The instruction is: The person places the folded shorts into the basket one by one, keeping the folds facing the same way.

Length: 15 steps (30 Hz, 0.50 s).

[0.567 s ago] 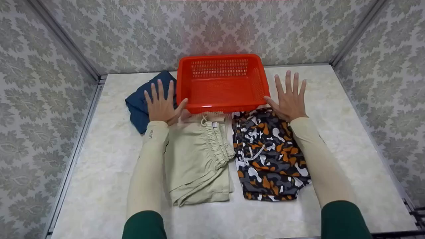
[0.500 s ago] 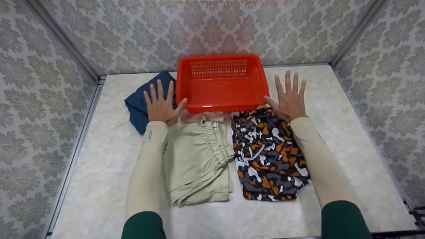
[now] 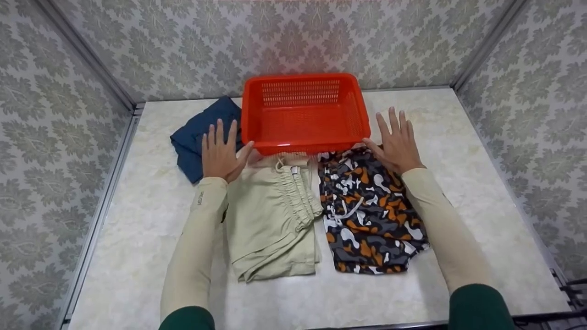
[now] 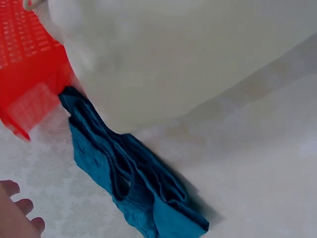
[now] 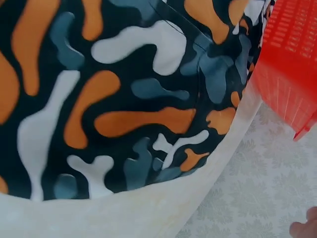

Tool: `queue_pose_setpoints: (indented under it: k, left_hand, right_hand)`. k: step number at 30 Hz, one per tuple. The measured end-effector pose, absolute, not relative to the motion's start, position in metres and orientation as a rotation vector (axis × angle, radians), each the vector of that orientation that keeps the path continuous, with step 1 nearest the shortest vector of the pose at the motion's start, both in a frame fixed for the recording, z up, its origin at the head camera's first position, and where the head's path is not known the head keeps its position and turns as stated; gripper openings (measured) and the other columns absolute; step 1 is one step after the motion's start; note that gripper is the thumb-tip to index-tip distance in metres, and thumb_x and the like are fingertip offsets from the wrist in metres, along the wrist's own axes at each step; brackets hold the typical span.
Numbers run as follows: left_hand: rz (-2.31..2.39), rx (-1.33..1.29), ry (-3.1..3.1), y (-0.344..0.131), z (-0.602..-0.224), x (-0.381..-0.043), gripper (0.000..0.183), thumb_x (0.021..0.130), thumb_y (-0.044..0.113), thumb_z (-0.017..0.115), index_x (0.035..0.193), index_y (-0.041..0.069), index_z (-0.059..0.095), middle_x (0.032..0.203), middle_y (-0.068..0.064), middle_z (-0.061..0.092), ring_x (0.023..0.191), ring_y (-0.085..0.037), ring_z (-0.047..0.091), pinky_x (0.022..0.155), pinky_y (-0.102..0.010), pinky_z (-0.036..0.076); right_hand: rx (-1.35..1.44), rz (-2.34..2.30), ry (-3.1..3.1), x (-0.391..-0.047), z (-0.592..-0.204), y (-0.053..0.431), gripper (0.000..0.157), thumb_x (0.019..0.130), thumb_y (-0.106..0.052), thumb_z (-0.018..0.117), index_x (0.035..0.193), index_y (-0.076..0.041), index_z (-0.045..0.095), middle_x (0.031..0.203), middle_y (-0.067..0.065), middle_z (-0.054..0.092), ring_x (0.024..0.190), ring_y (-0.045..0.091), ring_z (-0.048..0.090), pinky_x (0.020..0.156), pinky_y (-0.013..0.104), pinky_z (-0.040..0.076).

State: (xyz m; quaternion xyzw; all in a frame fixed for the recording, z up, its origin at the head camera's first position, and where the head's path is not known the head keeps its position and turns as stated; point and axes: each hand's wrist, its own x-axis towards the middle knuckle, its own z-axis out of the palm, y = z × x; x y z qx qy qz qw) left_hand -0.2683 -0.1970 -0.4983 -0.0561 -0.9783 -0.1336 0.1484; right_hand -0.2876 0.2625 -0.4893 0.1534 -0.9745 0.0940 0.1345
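With fingers straight, my left hand (image 3: 223,153) hovers above the gap between the dark blue folded garment (image 3: 185,142) and the pale green drawstring shorts (image 3: 270,215). My right hand (image 3: 397,145) is spread over the upper right corner of the camouflage shorts (image 3: 371,215), which are orange, grey, white and black. Neither hand holds anything. Both thumbs point toward the front corners of the red plastic basket (image 3: 302,123). In the left wrist view the blue garment (image 4: 133,173) lies in loose folds, with fingertips (image 4: 25,206) at the lower left edge.
The basket stands at the back of the pale marbled table (image 3: 137,238), against the patterned wall (image 3: 293,41). More patterned walls rise at left and right, with metal frame strips along the edges. Dark cable-like pieces (image 3: 573,293) show at the front right corner.
Both hands have drawn back slightly toward the person, and their fingers sit closer together. The head view has shifted a little. The clothes and basket stay in place.
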Motion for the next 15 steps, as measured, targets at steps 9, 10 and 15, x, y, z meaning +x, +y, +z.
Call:
queue_pose_setpoints:
  k: [9, 10, 15]
  left_hand:
    - [-0.593, -0.296, -2.556, -0.161, -0.507, -0.201, 0.043, 0.097, 0.027, 0.064, 0.136, 0.008, 0.062, 0.142, -0.020, 0.052, 0.121, -0.039, 0.052, 0.098, -0.054, 0.045]
    - [-0.628, -0.304, -2.548, -0.155, -0.508, -0.193, 0.039, 0.096, 0.024, 0.066, 0.131, 0.008, 0.065, 0.137, -0.018, 0.055, 0.115, -0.038, 0.054, 0.093, -0.052, 0.047]
    - [-0.881, -0.303, -2.583, -0.122, -0.516, -0.155, 0.027, 0.095, 0.021, 0.068, 0.120, 0.010, 0.070, 0.118, -0.012, 0.062, 0.103, -0.032, 0.058, 0.085, -0.047, 0.049]
  right_hand:
    - [0.587, 0.533, -2.854, -0.240, -0.519, 0.260, 0.064, 0.102, -0.045, 0.058, 0.146, 0.000, 0.047, 0.152, 0.025, 0.038, 0.134, 0.044, 0.043, 0.105, 0.061, 0.041]
    - [0.606, 0.581, -2.853, -0.234, -0.523, 0.258, 0.061, 0.102, -0.044, 0.059, 0.144, -0.001, 0.049, 0.150, 0.024, 0.039, 0.132, 0.043, 0.046, 0.103, 0.061, 0.042]
    - [0.730, 0.774, -2.838, -0.208, -0.538, 0.243, 0.053, 0.098, -0.040, 0.067, 0.136, -0.002, 0.059, 0.145, 0.020, 0.046, 0.125, 0.039, 0.053, 0.099, 0.056, 0.048]
